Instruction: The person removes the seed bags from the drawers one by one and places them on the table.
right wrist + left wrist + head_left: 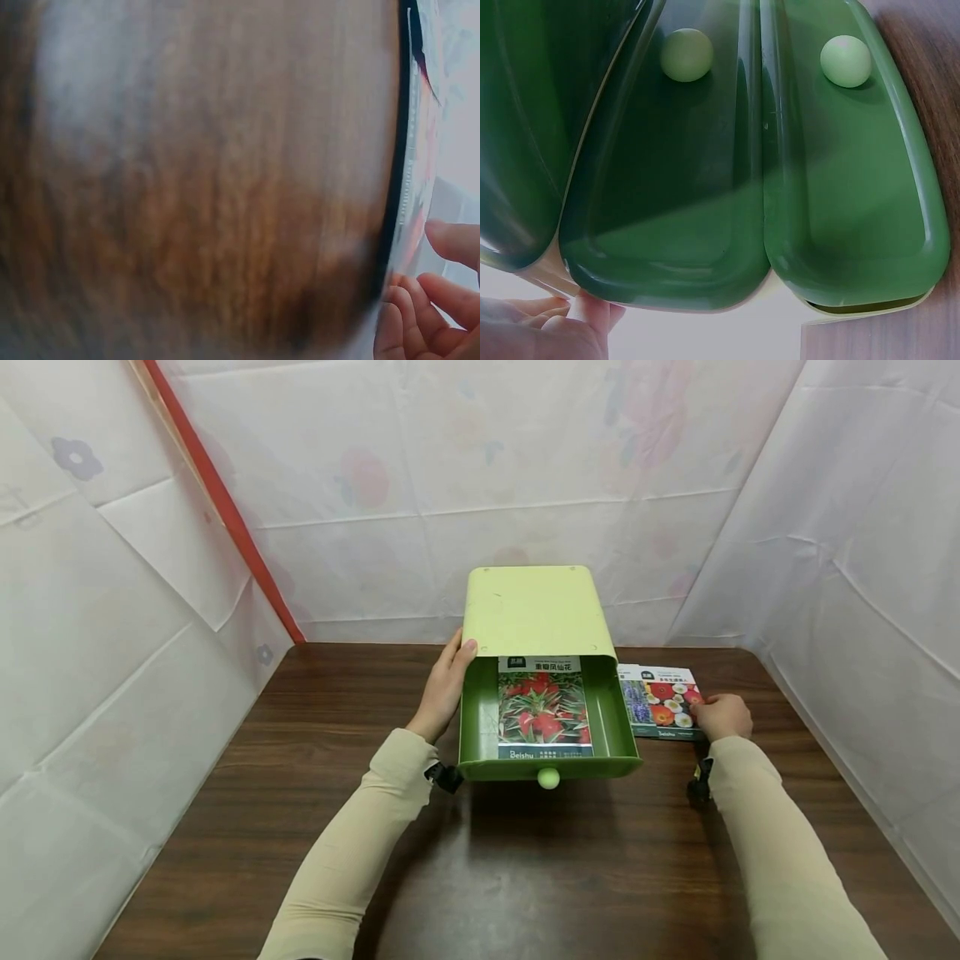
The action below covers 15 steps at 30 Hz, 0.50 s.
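Note:
A light green drawer cabinet (pixel 532 610) stands on the table with its top drawer (pixel 613 718) pulled out. Inside that drawer lies a seed packet with red flowers (pixel 543 710). My left hand (pixel 440 693) rests along the cabinet's left side, fingers fairly straight and fingertips at its upper edge. To the right of the cabinet, my right hand (pixel 723 717) pinches the right edge of a seed packet with red and white flowers (pixel 663 700). In the right wrist view the thumb and fingers (pixel 454 244) are at the packet's edge. A packet with purple flowers (pixel 637 700) shows beside it, partly covered.
Two lower drawers, one with a dark green front (pixel 675 165) and its neighbour (pixel 855 180), are pushed in, each with a round pale knob. The dark wooden table (pixel 525 877) is bordered by white sheeting (pixel 450 527) at the back and sides.

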Tool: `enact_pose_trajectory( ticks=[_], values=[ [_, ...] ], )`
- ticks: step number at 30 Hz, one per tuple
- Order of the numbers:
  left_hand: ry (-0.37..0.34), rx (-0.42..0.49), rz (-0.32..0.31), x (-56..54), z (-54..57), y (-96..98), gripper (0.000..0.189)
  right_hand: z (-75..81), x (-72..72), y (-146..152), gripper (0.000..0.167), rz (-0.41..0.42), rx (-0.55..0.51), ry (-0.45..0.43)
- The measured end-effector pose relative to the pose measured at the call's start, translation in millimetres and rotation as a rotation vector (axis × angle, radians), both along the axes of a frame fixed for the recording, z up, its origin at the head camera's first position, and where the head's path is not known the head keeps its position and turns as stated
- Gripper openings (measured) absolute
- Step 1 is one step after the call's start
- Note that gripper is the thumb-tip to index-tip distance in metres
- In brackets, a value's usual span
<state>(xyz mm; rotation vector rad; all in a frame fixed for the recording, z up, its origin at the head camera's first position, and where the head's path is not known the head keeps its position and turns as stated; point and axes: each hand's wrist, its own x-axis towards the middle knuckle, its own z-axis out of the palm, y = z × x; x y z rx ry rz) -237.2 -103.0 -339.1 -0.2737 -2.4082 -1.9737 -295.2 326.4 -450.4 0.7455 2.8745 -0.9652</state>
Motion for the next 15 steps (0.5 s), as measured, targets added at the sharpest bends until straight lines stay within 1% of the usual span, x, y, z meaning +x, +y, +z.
enact_pose_trajectory(
  ticks=[1, 5, 8, 11, 15],
  values=[
    [0.003, 0.002, -0.001, 1.6, 1.2, 0.2, 0.066, 1.3, 0.4, 0, 0.052, -0.008, 0.0, 0.007],
    [0.009, 0.008, -0.006, 1.6, 1.5, 0.2, 0.065, 7.1, 0.1, 0, 0.05, -0.037, -0.024, 0.044],
    [0.005, 0.01, -0.008, 1.3, 1.6, 0.0, 0.066, 14.3, -0.5, -2, 0.046, -0.067, -0.073, 0.09],
    [0.001, 0.01, -0.008, 1.1, 1.5, -0.2, 0.065, 23.6, -1.5, -6, 0.043, -0.082, -0.121, 0.152],
    [-0.01, 0.007, -0.008, 1.8, 1.3, -0.4, 0.065, 37.8, -2.7, -12, 0.044, -0.073, -0.174, 0.233]
  ],
)
